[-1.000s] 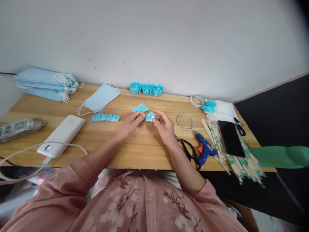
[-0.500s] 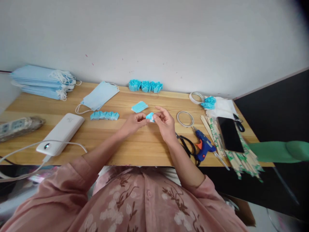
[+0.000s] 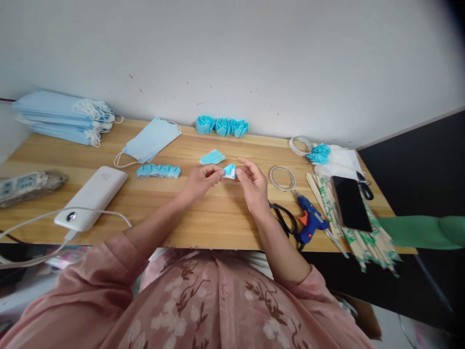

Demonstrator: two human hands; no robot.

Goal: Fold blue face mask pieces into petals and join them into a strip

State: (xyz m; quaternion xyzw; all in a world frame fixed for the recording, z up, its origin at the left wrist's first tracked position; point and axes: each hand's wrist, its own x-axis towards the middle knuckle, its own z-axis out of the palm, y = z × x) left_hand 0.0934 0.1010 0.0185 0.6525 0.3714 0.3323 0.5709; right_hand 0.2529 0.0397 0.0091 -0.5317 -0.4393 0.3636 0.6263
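Folding seems the step in hand: in the head view, the left hand (image 3: 203,182) and right hand (image 3: 254,183) pinch opposite sides of a folded blue-and-white piece (image 3: 229,170) above the wooden table (image 3: 209,220), near a flat blue piece (image 3: 212,157). The next move likely calls for a firm crease.

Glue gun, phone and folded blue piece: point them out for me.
Glue gun (image 3: 313,222): head view, on its blue body.
Phone (image 3: 351,203): head view, middle of its dark screen.
Folded blue piece (image 3: 229,169): head view, on its blue upper part.
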